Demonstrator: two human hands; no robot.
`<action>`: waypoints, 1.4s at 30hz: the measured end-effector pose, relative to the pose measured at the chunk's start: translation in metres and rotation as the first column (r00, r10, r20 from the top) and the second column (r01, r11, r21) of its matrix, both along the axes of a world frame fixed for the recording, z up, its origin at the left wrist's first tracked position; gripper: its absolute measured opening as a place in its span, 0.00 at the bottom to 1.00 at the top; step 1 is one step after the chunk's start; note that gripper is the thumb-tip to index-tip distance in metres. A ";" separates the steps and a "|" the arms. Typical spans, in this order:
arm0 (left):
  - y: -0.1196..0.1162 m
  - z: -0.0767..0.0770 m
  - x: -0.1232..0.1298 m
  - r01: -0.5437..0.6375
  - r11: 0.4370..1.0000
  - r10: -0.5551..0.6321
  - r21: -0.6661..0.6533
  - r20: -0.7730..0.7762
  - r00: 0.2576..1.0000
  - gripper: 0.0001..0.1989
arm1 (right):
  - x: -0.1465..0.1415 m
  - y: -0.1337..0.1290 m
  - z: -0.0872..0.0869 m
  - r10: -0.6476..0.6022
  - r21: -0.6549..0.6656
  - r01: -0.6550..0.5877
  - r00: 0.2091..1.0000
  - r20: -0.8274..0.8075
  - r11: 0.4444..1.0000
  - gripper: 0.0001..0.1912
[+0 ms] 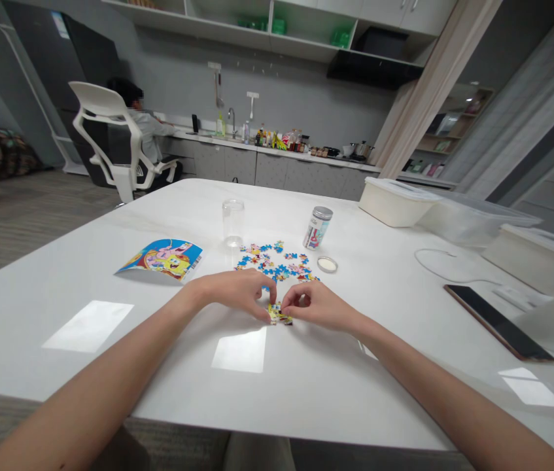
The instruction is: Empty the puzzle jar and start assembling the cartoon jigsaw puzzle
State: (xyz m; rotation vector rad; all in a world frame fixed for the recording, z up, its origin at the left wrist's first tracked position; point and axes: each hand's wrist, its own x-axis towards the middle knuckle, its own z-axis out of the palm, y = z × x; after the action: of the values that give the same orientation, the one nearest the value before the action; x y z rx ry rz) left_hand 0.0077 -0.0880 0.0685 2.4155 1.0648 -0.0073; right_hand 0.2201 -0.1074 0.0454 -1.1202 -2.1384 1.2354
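A small group of joined yellow puzzle pieces [275, 313] lies on the white table between my hands. My left hand [246, 291] touches its left side, thumb and forefinger spread apart around the edge. At the right side, my right hand [314, 304] has thumb and forefinger pinched together on a puzzle piece. Just beyond, loose blue and pink puzzle pieces [281, 269] are scattered. A curved picture sheet [163, 258] with a yellow cartoon figure lies to the left.
Behind the pieces stand a clear jar [233, 224] and a printed can [318, 227], with a round lid [327, 264] nearby. A dark tablet [497, 320], a cable and storage boxes [397, 201] are at the right. A person sits beyond the table at the left.
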 end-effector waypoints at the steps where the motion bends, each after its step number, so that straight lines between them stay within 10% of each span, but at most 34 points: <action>1: 0.000 0.001 0.000 -0.002 1.000 0.002 -0.002 0.001 1.000 0.18 | 0.000 0.000 0.000 0.004 -0.010 -0.004 1.000 0.003 1.000 0.03; 29: 0.000 0.003 0.003 0.062 0.998 -0.062 -0.013 0.030 0.998 0.13 | 0.002 -0.003 0.000 0.036 0.179 -0.060 0.990 0.134 0.982 0.02; 42: 0.001 0.001 0.003 0.061 0.998 -0.061 -0.008 0.036 0.998 0.13 | 0.017 0.000 0.003 0.314 0.576 -0.442 0.896 0.314 0.688 0.08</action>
State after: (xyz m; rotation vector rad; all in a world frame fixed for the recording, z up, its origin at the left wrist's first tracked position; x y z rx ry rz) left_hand 0.0104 -0.0869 0.0693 2.4300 0.9731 0.0099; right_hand 0.2371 -0.1078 0.0488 -0.5127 -2.7283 0.4355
